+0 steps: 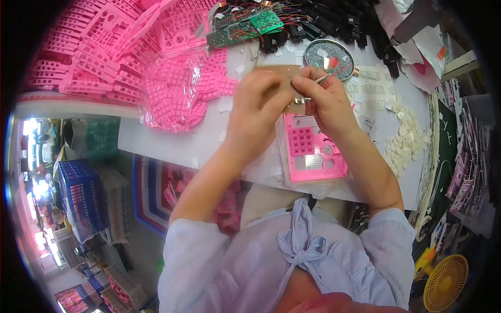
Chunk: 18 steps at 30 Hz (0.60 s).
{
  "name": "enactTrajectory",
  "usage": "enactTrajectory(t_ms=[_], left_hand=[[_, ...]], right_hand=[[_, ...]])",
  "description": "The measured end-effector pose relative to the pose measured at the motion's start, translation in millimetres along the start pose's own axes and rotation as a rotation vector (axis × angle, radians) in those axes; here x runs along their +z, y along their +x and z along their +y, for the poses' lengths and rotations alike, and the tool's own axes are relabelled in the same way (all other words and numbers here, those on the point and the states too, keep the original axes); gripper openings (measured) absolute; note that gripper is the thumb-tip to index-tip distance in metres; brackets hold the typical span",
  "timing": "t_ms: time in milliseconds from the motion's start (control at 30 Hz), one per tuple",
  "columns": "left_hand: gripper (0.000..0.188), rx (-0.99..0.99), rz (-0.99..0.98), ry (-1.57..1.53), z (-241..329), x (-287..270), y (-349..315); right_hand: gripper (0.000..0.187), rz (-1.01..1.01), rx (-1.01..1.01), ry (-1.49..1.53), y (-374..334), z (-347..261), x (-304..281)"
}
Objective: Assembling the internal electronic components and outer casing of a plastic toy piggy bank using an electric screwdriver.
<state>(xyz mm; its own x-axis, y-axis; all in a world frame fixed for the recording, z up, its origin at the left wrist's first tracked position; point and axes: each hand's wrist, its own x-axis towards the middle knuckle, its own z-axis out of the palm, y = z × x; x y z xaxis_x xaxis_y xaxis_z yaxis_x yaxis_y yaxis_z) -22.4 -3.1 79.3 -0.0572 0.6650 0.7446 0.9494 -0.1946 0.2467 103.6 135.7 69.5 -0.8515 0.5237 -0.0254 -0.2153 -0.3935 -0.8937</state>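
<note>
1. While your left hand [259,95] clasps the brown board [286,73], your right hand [332,99] pinches a slim metal tool [322,79] near the board's right edge.
2. The board is between your hands, with the pink casing [319,146] just nearer you than they are.
3. The board looks light and stiff, its shiny metal part [299,101] likely delicate: hold bare edges.

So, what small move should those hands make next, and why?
Perhaps the right hand should gently adjust the small shiny piece at the brown board: that hand is close to it, and the left hand is at the board too.
</note>
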Motion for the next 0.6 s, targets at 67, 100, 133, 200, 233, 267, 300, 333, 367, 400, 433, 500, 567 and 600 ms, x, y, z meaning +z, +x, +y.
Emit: enactTrajectory(t_ms=[67, 100, 133, 200, 233, 267, 300, 333, 367, 400, 433, 500, 567, 600], left_hand=[[0.056, -0.137, 0.075, 0.039, 11, -10, -14], [0.061, -0.320, 0.093, -0.241, 16, -12, -24], [0.066, -0.505, 0.164, -0.505, 23, -17, -32], [0.078, -0.880, 0.166, -1.236, 39, -22, -37], [0.053, -0.952, 0.134, -1.369, 40, -21, -40], [0.044, -1.035, 0.034, -1.365, 36, -21, -47], [0.035, -1.116, -0.068, -1.358, 27, -21, -56], [0.029, -1.193, -0.168, -1.349, 24, -22, -57], [0.021, -1.202, -0.008, -1.277, 37, -21, -48], [0.021, -1.183, 0.017, -1.295, 37, -19, -52], [0.022, -1.165, 0.041, -1.305, 35, -19, -56], [0.023, -1.139, 0.101, -1.325, 35, -16, -62], [0.024, -1.116, 0.163, -1.355, 36, -7, -67], [0.025, -1.116, 0.177, -1.378, 36, -4, -71]], right_hand=[[0.015, 0.001, -0.046, -0.019, -4, 2, 1], [0.015, -0.003, -0.052, -0.068, -10, -3, 0], [0.014, -0.013, -0.058, -0.108, -15, -8, 2], [0.014, -0.079, -0.061, -0.200, -22, -10, 3], [0.014, -0.116, -0.059, -0.240, -25, -11, 4], [0.016, -0.102, -0.106, -0.262, -28, -11, 5], [0.019, -0.087, -0.153, -0.284, -31, -10, 7], [0.021, -0.075, -0.201, -0.308, -33, -9, 8], [0.023, -0.034, -0.212, -0.295, -36, -9, 3], [0.025, 0.006, -0.223, -0.281, -40, -10, -6], [0.027, 0.044, -0.235, -0.262, -44, -12, -15], [0.029, 0.089, -0.250, -0.259, -50, -5, -20], [0.031, 0.182, -0.263, -0.215, -58, 3, -17], [0.032, 0.228, -0.270, -0.192, -61, 8, -16]])
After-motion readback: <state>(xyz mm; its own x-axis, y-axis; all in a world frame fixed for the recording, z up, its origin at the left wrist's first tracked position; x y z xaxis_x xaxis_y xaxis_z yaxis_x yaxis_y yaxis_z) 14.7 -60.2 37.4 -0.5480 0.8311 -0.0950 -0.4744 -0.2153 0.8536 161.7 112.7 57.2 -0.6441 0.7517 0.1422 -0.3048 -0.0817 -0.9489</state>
